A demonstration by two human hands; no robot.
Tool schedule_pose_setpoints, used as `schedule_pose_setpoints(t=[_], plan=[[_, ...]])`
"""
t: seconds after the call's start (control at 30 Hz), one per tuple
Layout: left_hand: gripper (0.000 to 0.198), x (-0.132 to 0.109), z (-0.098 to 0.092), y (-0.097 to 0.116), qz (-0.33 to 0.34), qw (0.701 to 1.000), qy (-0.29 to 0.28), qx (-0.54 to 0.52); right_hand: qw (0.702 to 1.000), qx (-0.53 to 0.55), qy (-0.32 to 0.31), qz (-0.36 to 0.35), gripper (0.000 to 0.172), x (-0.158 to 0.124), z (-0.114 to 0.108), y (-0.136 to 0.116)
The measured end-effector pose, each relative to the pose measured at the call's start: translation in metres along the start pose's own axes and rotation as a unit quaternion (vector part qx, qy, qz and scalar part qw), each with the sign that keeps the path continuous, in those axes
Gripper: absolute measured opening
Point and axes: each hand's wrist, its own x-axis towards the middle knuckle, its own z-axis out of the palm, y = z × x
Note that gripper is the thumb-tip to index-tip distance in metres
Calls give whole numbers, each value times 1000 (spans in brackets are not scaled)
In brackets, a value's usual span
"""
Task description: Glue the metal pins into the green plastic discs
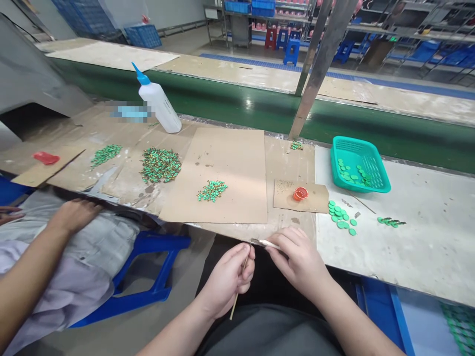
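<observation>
My left hand [226, 282] grips a thin wooden stick [235, 301] upright at the bench's front edge. My right hand [299, 259] pinches a slim white tool [269, 243] whose far end points toward the stick, and the two almost meet. Beyond my right hand lie a small orange cup [300, 194] on a cardboard scrap and a scatter of green discs [341, 217]. More green discs lie in a teal plastic basket [359, 165]. Piles of small green-and-gold pieces [212, 191] sit on cardboard sheets [230, 173] to the left. A white squeeze bottle with a blue nozzle [159, 104] stands farther back.
A seated co-worker's arm [70, 222] rests across a lap at the left, beside a blue stool [156, 257]. A grey metal post [319, 64] rises behind the bench. A green-sided second bench runs beyond it, with blue crates and stools at the back.
</observation>
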Motion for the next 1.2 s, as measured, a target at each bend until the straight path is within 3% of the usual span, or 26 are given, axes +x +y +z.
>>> schedule_pose_setpoints(t=[0.6,0.7,0.83,0.9,0.97,1.2], plan=[[43,0,-1,2,-9,1000,1,14,1000,-5,8,11,14,1,3,0],[46,-4,5,5,-6,1000,2,26,999,5,26,34,11,-1,0,-1],[60,-12,18,10,-6,999,3,45,998,26,39,51,23,-11,-10,-13],[66,-15,24,12,-7,999,4,50,997,32,45,53,16,-17,-12,-20],[67,-17,29,13,-8,998,5,54,997,32,50,44,11,-21,-10,-26],[66,-22,37,12,-20,997,0,75,998,0,58,21,21,-20,-3,-28]])
